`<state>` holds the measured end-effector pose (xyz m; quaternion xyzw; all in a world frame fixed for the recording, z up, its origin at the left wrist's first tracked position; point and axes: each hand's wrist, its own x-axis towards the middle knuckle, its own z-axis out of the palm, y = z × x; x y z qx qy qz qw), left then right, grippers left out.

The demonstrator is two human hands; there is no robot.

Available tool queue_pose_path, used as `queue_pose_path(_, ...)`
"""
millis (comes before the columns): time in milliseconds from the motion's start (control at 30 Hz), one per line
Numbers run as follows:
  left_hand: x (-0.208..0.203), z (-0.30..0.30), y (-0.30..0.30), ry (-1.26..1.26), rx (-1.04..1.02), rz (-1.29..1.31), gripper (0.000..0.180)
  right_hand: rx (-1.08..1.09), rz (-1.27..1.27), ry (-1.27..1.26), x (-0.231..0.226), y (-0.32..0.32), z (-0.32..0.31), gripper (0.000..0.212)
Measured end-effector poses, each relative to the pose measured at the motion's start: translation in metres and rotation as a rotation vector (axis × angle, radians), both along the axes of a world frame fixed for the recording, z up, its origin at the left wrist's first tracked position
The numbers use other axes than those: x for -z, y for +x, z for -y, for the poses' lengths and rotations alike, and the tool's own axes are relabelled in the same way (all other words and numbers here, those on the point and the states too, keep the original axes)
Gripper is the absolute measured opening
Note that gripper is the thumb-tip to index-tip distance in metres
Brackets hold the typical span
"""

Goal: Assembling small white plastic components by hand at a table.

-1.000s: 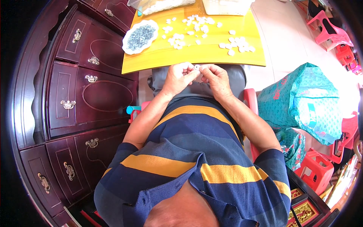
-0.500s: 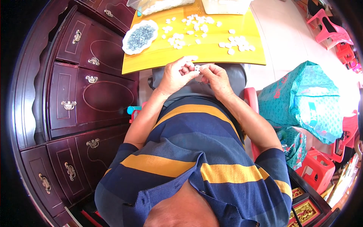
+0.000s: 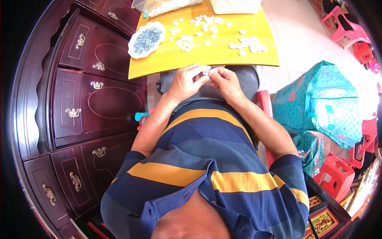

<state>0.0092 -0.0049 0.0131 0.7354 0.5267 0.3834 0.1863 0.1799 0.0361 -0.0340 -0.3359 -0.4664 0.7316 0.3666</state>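
Just off the near edge of the yellow table [image 3: 234, 60], my two hands meet over my lap. A small white plastic-looking piece [image 3: 205, 73] with dark holes or spots is pinched between them. My left hand [image 3: 185, 82] grips it with thumb and fingers from the left. From the right, the thumb and forefinger of my right hand [image 3: 225, 83] close on it; whether they hold another tiny part is hidden. On the table, a scalloped white dish [image 3: 132, 51] holds many small dark metallic bits. Loose white pieces [image 3: 205, 24] lie in the middle, and a separate group of rounder ones [image 3: 250, 43] lies to the right.
At the table's far side stand a clear tub [image 3: 159, 8] of white pieces and another pale container [image 3: 234, 7]. Dark wooden drawers [image 3: 107, 95] line my left. Teal bags [image 3: 314, 99] and red plastic stools [image 3: 333, 175] stand to the right.
My left fingers have closed in more around the white piece, and both hands have shifted very slightly. The view has tilted a little; the table items stay in place.
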Motion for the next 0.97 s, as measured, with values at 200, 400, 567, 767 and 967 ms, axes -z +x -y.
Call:
queue_pose_path(200, -0.001, 0.0, -0.001, 0.018, 0.004, -0.058, 0.021, 0.008, 0.024, -0.002, 0.0, 0.0, 0.0, 0.017)
queue_pose_path(400, 0.001, -0.001, -0.003, 0.069, 0.025, -0.106, 0.023, -0.001, 0.035, -0.005, -0.001, 0.0, 0.0, 0.017)
queue_pose_path(567, 0.002, -0.002, -0.003, 0.092, 0.037, -0.1, 0.021, -0.004, 0.018, -0.02, 0.001, 0.0, 0.0, 0.017)
queue_pose_path(767, 0.006, -0.001, -0.001, 0.1, 0.009, -0.125, 0.019, 0.016, 0.019, -0.019, 0.007, 0.001, -0.001, 0.017)
queue_pose_path(967, 0.006, -0.001, -0.004, 0.149, 0.026, -0.132, 0.018, 0.017, 0.007, -0.009, 0.005, 0.0, -0.001, 0.016)
